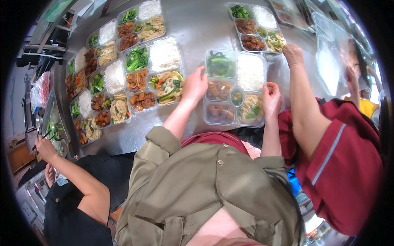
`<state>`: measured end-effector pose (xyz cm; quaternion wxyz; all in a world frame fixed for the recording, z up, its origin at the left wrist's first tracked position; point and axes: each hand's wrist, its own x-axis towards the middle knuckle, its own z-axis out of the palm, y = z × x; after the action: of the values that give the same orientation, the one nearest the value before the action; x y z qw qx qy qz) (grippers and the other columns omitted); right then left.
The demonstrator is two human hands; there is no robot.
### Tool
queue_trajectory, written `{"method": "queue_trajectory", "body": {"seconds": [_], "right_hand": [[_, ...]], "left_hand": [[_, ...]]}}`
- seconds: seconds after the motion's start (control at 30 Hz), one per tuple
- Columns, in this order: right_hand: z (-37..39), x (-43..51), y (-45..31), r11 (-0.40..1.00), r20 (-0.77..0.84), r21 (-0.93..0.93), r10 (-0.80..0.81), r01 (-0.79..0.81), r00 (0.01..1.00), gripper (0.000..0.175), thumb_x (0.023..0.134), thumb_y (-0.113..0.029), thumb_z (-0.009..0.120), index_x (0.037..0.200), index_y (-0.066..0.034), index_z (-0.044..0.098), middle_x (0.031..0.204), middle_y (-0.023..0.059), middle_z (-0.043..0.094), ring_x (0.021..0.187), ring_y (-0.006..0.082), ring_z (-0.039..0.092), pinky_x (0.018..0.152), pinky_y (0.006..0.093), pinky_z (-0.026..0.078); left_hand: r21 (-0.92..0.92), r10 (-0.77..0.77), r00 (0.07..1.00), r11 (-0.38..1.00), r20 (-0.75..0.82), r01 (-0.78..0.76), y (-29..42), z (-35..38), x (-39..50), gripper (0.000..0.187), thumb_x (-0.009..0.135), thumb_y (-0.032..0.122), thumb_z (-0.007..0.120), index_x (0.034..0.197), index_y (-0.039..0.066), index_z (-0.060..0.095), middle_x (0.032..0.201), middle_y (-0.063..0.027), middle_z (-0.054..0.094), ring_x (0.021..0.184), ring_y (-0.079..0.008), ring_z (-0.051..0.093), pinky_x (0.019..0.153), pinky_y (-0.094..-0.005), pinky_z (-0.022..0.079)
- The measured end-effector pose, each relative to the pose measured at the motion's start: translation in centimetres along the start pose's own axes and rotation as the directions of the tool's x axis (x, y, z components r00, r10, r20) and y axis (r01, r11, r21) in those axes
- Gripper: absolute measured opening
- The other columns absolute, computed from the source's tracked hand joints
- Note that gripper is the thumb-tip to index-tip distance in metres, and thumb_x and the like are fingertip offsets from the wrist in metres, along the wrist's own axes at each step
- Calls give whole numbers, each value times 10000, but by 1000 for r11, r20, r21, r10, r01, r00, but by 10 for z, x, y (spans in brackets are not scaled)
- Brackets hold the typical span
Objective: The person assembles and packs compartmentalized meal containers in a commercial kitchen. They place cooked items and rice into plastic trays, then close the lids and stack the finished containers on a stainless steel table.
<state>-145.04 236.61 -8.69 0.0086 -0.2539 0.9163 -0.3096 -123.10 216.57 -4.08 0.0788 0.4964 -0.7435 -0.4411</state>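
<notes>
A compartmented plastic meal tray (251,70) lies before me on the steel table, covered by a clear plastic lid (221,64). Through it I see leafy greens, white rice, brown braised pieces and sliced vegetables; the left compartments look hazy. At the left rim, the fingers of my left hand (196,85) hold the tray and lid edge. Curled fingers of my right hand (272,97) grip the opposite rim. Just left of my left hand sits an uncovered filled tray (154,73).
More filled trays (107,86) stand close together at left, with another (258,27) at upper right. A co-worker's hand (293,54) touches that one. Clear lids (326,52) lie further right. At far left, another person's hand (46,149) holds a thin utensil over greens.
</notes>
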Motion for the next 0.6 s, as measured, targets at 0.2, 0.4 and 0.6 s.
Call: {"method": "queue_trajectory", "body": {"seconds": [0.2,0.4,0.6], "right_hand": [[5,2,4,986,60,158,36,-45,998,233,867,-150,663,1053,-11,648,718,17,605,647,88,536,613,258,462],[-7,6,-9,966,174,214,107,-143,979,263,855,-132,652,1092,-18,639,749,27,612,661,96,550,615,269,467],[-10,42,-60,974,197,183,97,-134,976,338,879,-186,587,1192,-57,596,801,47,624,726,149,584,654,310,470]], "left_hand": [[15,-20,1000,1000,13,19,6,-3,8,365,914,214,516,1235,43,554,960,-209,672,948,-372,633,828,-456,482],[-50,29,997,998,-66,-32,19,-3,45,398,889,216,559,1244,37,543,978,-202,664,954,-362,635,843,-437,484],[48,139,984,990,-115,-134,10,4,50,354,877,147,599,1210,34,563,945,-196,666,914,-361,634,817,-438,489]]}}
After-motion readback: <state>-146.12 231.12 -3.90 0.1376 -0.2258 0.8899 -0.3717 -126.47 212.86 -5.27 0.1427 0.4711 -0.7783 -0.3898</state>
